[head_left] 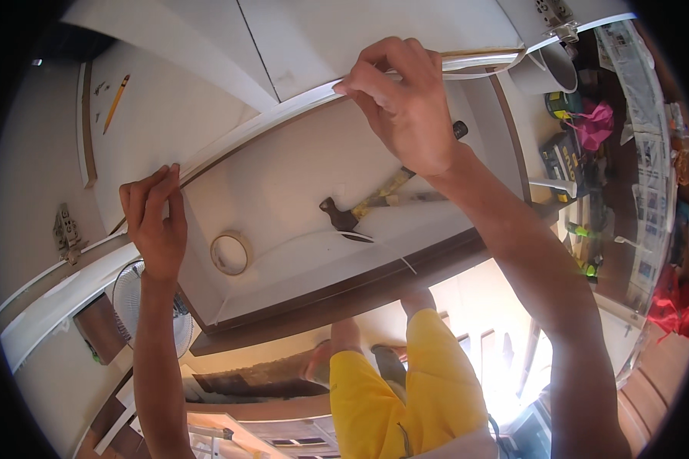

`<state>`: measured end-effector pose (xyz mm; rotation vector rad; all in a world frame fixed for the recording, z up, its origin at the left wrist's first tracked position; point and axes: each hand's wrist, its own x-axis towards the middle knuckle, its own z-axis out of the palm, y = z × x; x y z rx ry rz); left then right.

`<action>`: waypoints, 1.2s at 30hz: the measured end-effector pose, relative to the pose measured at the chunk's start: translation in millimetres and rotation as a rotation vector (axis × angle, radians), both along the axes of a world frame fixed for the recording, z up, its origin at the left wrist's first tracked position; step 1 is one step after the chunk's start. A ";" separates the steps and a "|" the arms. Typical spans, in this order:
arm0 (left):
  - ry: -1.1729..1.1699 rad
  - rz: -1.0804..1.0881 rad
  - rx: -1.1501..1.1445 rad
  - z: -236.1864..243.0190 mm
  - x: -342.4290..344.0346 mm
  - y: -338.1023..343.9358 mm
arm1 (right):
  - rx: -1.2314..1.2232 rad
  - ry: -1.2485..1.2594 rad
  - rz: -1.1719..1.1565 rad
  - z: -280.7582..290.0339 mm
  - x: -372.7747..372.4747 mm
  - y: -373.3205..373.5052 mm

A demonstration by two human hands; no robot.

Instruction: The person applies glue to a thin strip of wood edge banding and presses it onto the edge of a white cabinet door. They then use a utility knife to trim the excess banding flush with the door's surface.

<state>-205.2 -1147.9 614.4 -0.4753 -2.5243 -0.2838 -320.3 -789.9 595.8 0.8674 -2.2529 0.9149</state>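
Observation:
A thin white edging strip (291,112) runs along the front edge of the white cabinet, above an open drawer. My right hand (409,107) pinches this strip near the middle of the edge, thumb and fingers closed. Farther left, my left hand (157,222) has its fingers bent and pressed together on the same edge, over the strip; its grip is partly hidden. A loose end of the strip curves away to the right of my right hand. Inside the drawer (283,176) lie a hammer (344,216) and a roll of tape (230,253).
A pencil (116,104) and small screws lie inside the cabinet at the upper left. Metal hinges (67,233) are fixed at both sides. A fan (142,306) stands below left. On the right are a white bucket (547,73), a pink bag (592,125) and newspaper (647,161).

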 end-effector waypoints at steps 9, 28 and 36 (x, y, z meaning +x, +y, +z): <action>0.042 0.233 0.073 19.2 13.5 43.3 | -0.021 -0.008 0.038 -3.8 -5.4 -1.7; 0.040 -0.046 0.208 -10.3 -73.8 207.1 | 0.086 -0.007 -0.038 -2.0 -9.5 63.1; -0.040 -0.168 0.222 -7.2 -68.5 196.9 | 0.271 0.003 -0.054 24.6 -23.4 171.7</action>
